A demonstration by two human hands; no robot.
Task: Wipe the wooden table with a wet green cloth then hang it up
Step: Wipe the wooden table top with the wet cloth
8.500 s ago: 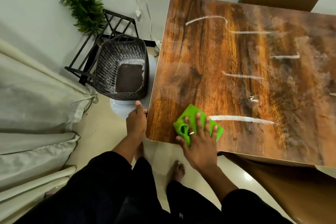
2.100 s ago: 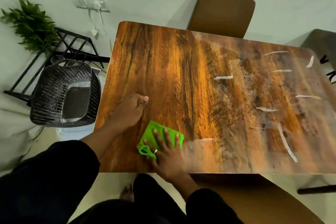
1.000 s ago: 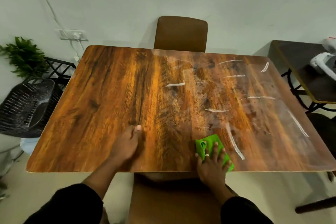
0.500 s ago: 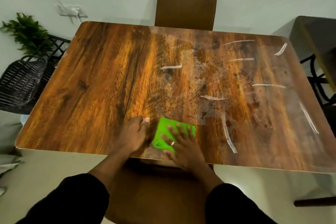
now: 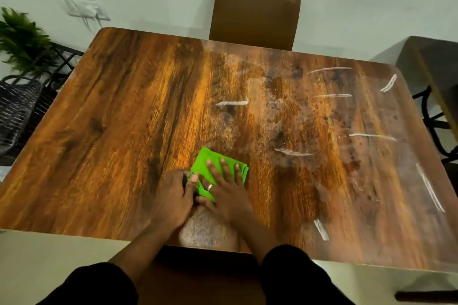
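The folded green cloth (image 5: 210, 163) lies flat on the wooden table (image 5: 119, 116), a little in from the near edge at the middle. My right hand (image 5: 226, 193) presses down on it with fingers spread, a ring on one finger. My left hand (image 5: 173, 195) rests flat on the table just left of it, its fingertips touching the cloth's left edge. The left half of the table looks wet and dark. The right half carries white streaks (image 5: 293, 152) and dull smears.
A brown chair (image 5: 255, 15) stands at the table's far side, and another chair seat (image 5: 205, 280) sits under the near edge. A black basket (image 5: 17, 109), a black rack and a green plant (image 5: 22, 39) are at the left. A dark side table (image 5: 431, 67) stands at the right.
My right hand has slid the cloth from the near edge leftward and then farther onto the table. My left hand stayed flat beside it, now touching the cloth. The view has shifted closer.
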